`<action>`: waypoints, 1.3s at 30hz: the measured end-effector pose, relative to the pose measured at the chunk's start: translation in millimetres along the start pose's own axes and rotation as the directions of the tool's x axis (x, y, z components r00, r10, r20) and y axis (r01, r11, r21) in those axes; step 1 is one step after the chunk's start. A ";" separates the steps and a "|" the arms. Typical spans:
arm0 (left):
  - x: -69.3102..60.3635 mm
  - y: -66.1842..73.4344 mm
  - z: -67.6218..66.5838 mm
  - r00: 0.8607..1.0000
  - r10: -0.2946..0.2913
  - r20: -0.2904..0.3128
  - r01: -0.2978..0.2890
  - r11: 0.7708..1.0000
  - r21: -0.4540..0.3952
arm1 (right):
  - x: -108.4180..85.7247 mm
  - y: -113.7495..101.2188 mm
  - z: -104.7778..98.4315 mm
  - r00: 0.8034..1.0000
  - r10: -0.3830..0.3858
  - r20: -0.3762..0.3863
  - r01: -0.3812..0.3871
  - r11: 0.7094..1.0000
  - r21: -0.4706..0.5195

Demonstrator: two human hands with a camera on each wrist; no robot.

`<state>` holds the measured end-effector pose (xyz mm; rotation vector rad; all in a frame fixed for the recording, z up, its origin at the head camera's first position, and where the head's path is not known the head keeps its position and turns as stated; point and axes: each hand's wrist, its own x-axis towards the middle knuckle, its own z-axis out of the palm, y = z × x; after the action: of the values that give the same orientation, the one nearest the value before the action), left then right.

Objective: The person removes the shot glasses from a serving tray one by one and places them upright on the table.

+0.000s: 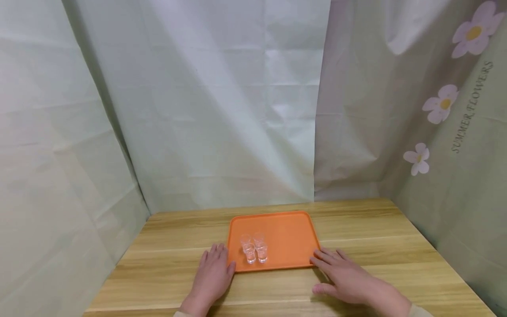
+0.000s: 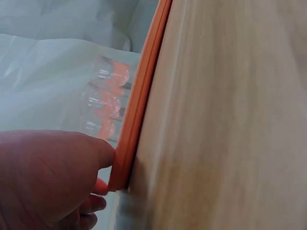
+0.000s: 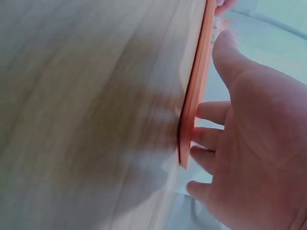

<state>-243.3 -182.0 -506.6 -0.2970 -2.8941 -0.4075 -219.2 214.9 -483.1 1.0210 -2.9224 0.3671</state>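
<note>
An orange tray point(image 1: 285, 240) lies on the wooden table, with several small clear glasses point(image 1: 262, 253) standing close together on its left part. My left hand point(image 1: 212, 273) rests at the tray's front left corner, fingers straight along the left side and thumb at the front edge. In the left wrist view the thumb of that hand point(image 2: 48, 177) touches the tray rim point(image 2: 139, 96). At the front right corner, my right hand point(image 1: 348, 278) touches the rim with extended fingertips, thumb held apart. The right wrist view shows this hand point(image 3: 264, 129) with spread fingers against the rim point(image 3: 195, 86).
The wooden table point(image 1: 178, 231) extends around the tray on all sides. Pale curtains point(image 1: 222, 110) hang behind it and at both sides, the right one bearing printed flowers point(image 1: 440, 104) and lettering.
</note>
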 end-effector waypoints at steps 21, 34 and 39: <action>11.2 -0.8 6.8 0.998 -0.047 0.038 0.049 0.997 -0.054 | 77.8 -40.1 10.2 0.993 0.092 -0.080 -0.055 0.926 0.372; 10.1 -10.3 15.8 0.997 -0.037 -0.061 0.030 0.993 -0.118 | 105.1 -53.0 26.9 0.975 0.201 -0.096 -0.124 0.848 0.516; 10.3 -14.5 23.7 0.995 -0.023 -0.102 0.006 0.985 -0.172 | 113.3 -54.5 31.5 0.968 0.233 -0.095 -0.138 0.807 0.575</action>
<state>-260.4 -187.0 -530.2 -0.2726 -2.7658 -0.6559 -272.8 97.1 -490.8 0.6770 -2.8156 1.3240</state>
